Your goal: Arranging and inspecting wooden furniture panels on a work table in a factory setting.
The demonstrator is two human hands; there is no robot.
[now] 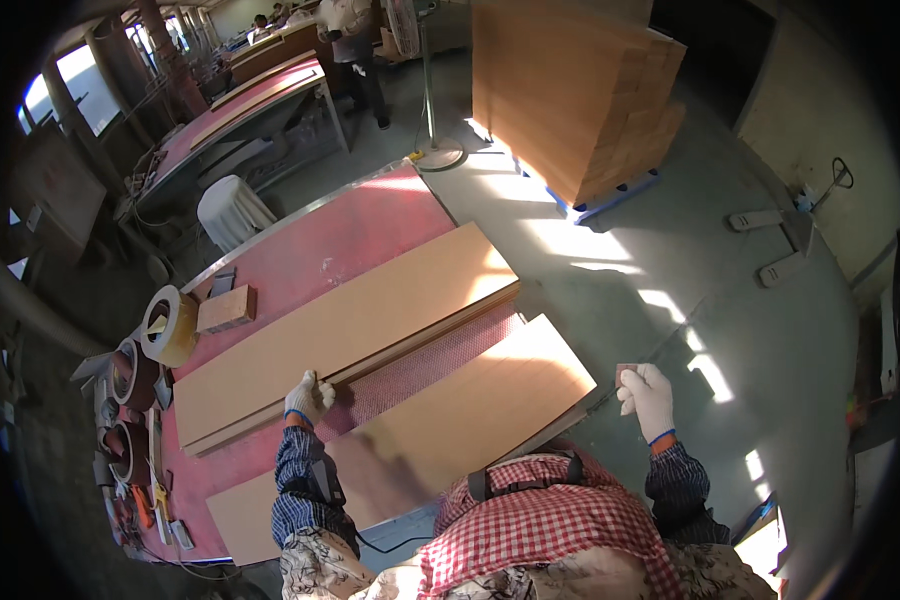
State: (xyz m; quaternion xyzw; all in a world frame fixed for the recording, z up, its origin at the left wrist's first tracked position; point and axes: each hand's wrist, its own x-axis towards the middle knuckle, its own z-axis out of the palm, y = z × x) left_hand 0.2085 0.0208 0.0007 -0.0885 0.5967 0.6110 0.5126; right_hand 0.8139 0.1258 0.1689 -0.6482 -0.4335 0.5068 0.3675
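Two long, light-brown wooden boards lie across the red-topped table (300, 250). The farther board (360, 330) rests on another board beneath it. The nearer board (480, 400) lies along the table's near edge. Wearing a white glove, my left hand (310, 400) is closed at the near long edge of the farther board, its fingertips against that edge. My right hand (649, 402), also gloved, is raised past the right end of the nearer board. Pinched in its fingers is a small flat reddish-brown piece (623, 372), perhaps sandpaper, mostly covered by the glove.
At the table's left end are a tape roll (170, 325), a wooden block (227, 309), brown rolls (130, 375) and an orange-handled tool (143, 507). A tall stack of boards (560, 100) stands on a blue pallet (615, 197). A fan stand (438, 153) and another person (348, 40) are farther back.
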